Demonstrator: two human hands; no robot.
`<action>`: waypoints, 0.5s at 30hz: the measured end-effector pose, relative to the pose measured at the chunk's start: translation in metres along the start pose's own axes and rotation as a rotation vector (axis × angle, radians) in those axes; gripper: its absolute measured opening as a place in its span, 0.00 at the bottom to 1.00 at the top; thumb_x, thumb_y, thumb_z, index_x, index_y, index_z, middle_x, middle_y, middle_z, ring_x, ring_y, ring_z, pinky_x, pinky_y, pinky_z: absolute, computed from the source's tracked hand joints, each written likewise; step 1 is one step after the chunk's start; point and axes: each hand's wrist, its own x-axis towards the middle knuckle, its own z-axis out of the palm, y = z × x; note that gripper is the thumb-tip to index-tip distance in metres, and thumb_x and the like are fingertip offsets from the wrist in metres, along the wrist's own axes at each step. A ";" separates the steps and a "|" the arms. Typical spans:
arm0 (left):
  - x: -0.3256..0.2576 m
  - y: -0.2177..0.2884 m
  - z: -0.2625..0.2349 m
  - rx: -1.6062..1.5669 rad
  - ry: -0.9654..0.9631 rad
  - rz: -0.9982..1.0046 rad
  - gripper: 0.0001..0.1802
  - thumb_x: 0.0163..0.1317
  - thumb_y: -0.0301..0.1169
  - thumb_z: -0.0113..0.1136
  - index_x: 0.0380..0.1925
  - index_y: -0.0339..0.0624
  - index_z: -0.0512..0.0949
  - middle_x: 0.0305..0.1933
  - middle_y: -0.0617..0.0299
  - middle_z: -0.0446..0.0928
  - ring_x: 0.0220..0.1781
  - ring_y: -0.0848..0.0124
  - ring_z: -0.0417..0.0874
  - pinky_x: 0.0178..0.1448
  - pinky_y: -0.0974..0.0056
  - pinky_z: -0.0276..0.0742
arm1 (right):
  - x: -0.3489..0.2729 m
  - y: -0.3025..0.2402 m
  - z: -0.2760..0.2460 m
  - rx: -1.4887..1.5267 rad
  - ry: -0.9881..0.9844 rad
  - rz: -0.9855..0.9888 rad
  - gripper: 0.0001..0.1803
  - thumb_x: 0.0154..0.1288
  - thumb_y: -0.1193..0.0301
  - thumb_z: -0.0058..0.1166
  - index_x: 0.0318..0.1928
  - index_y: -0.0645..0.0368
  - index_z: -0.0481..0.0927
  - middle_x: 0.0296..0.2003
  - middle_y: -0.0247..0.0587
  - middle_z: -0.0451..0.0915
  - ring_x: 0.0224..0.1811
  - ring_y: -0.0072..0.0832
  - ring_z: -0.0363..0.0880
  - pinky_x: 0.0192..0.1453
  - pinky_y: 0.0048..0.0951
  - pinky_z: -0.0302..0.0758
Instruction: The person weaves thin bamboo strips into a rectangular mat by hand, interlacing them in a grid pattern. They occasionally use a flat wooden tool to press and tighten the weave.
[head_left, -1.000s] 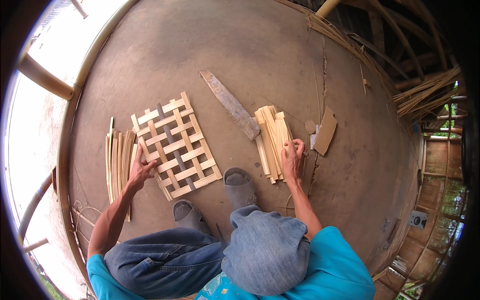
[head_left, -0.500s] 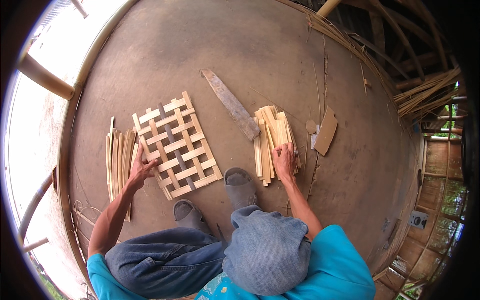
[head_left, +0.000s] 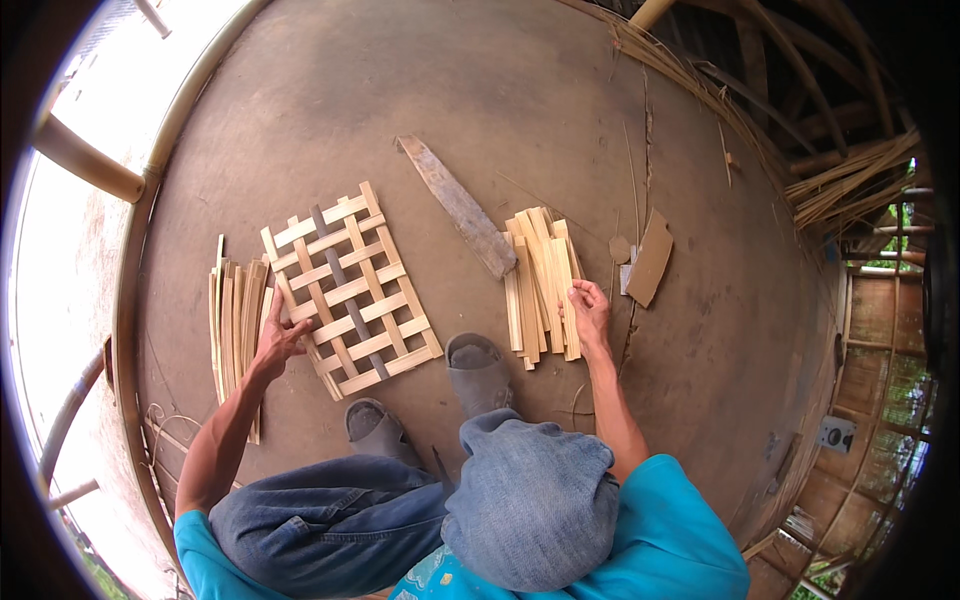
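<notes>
A woven lattice panel (head_left: 352,290) of pale flat bamboo strips, with one dark strip running through it, lies on the floor left of centre. My left hand (head_left: 278,340) is at its left edge, forefinger stretched along the side and thumb spread onto the strips. To the right lies a pile of loose bamboo strips (head_left: 527,262). At that pile's right side, my right hand (head_left: 591,316) pinches a bamboo strip (head_left: 563,285) between thumb and fingers. Some of its fingers are hidden.
A second bundle of bamboo strips (head_left: 236,315) lies left of the panel. Beyond, a long rusty blade (head_left: 460,210) rests on the floor. A cardboard piece (head_left: 651,259) sits right of the pile. My sandalled feet (head_left: 478,372) stand near the panel.
My right hand has shifted slightly right and down, from over the pile to its right side. The strips there look spread differently. My left hand and the panel have hardly moved.
</notes>
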 end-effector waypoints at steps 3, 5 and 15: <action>0.001 -0.001 0.001 -0.001 0.003 0.004 0.61 0.72 0.36 0.69 0.85 0.67 0.29 0.70 0.38 0.75 0.69 0.44 0.79 0.62 0.30 0.80 | -0.007 -0.004 0.006 -0.534 0.237 -0.461 0.14 0.72 0.76 0.63 0.56 0.60 0.81 0.45 0.42 0.83 0.49 0.35 0.85 0.54 0.38 0.81; -0.003 -0.001 -0.002 0.012 0.016 -0.005 0.61 0.72 0.36 0.69 0.85 0.67 0.29 0.70 0.38 0.75 0.70 0.43 0.79 0.62 0.29 0.80 | -0.028 -0.025 0.023 -0.824 0.325 -0.602 0.15 0.70 0.75 0.63 0.55 0.56 0.82 0.48 0.47 0.80 0.52 0.45 0.82 0.55 0.46 0.78; 0.000 0.000 0.001 -0.008 0.005 0.039 0.60 0.72 0.35 0.69 0.85 0.67 0.30 0.70 0.37 0.75 0.70 0.42 0.78 0.63 0.27 0.79 | -0.043 0.008 0.047 -0.855 0.028 -0.272 0.15 0.68 0.60 0.69 0.42 0.57 0.80 0.31 0.42 0.85 0.37 0.42 0.86 0.44 0.45 0.80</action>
